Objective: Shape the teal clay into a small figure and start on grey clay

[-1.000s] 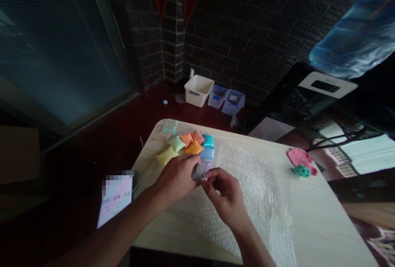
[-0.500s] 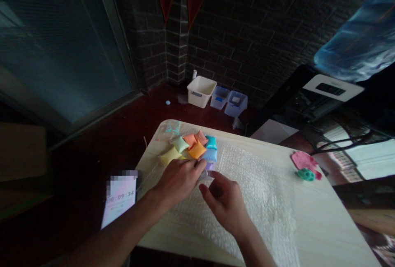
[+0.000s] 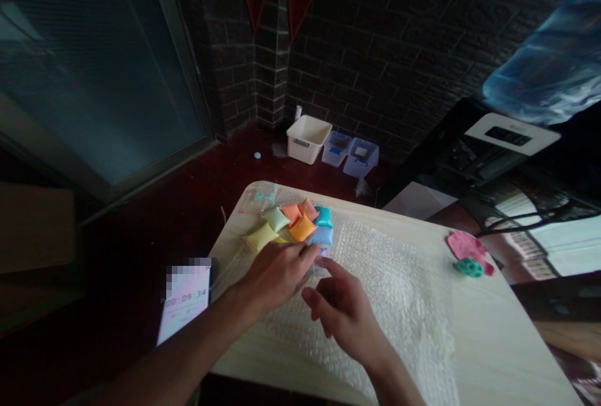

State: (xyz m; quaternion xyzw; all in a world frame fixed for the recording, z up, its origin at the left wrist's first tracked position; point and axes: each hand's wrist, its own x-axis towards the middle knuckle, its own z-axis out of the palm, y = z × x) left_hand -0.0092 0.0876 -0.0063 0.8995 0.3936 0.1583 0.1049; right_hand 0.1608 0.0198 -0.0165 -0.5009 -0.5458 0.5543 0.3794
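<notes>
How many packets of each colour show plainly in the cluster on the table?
Pale yellow packet: 1
Pale green packet: 1
Orange-toned packets: 3
Teal packet: 1
Light blue packet: 1
Total: 7
The bright yellow and purple bits by the left hand are too hidden to count.

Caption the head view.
Left hand and right hand close together by colourful packets and bubble wrap on a pale table.

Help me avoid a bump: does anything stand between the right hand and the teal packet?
Yes. The partly hidden purple packet, then the light-blue packet, lie between the right hand and the teal packet. The left hand is close beside that path.
</notes>
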